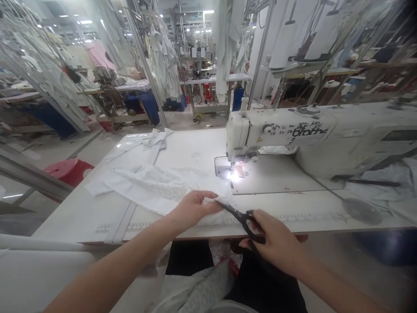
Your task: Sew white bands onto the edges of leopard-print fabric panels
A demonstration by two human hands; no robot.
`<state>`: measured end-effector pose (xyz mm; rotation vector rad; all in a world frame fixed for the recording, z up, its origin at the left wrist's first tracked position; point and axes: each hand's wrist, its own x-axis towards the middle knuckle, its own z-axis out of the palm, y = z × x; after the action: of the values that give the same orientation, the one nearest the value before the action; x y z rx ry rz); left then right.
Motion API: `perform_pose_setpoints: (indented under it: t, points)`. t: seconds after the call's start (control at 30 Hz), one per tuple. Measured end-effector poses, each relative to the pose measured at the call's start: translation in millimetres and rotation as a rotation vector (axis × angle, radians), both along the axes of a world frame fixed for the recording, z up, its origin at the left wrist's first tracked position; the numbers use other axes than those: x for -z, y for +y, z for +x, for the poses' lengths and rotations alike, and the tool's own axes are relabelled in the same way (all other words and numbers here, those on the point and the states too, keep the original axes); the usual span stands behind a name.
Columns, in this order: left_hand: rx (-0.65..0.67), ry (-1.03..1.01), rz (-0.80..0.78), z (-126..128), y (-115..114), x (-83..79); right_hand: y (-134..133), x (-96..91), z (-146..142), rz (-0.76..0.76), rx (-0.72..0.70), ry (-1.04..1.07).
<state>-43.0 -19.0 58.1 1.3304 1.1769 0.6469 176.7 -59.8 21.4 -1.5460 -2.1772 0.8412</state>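
Observation:
My left hand (197,206) pinches the near right edge of a white fabric piece (163,184) that lies spread on the sewing table (192,148). In my right hand (272,237) are black-handled scissors (241,217), with fingers through the loops. Their blades point left and reach the fabric edge at my left fingertips. Whether the blades are parted is too small to tell. Just beyond, the lit needle area of a white sewing machine (239,134) stands to the right of the fabric.
Another white fabric scrap (156,139) lies at the table's far left. A measuring tape strip (280,217) runs along the front edge. Crumpled cloth (384,187) sits at the right, and a red stool (68,169) stands left of the table.

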Motion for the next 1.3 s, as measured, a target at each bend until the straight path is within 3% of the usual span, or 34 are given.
perform_pose_setpoints:
  t: [0.17, 0.3, 0.47, 0.8, 1.3]
  points:
    - [0.097, 0.046, 0.041, 3, 3, 12.0, -8, 12.6, 19, -0.095, 0.071, 0.027]
    - [0.124, -0.089, 0.093, 3, 10, 26.9, -4, 1.0, 34, 0.006, 0.068, -0.114]
    - [0.132, 0.045, 0.070, 4, 14, 37.2, 7, -15.9, 36, 0.114, -0.013, -0.244]
    - [0.187, 0.181, -0.011, 10, 17, 33.0, 21, -23.5, 36, 0.186, -0.117, -0.424]
    - [0.246, 0.207, -0.033, 13, 17, 31.9, 18, -8.6, 37, 0.159, -0.165, -0.356]
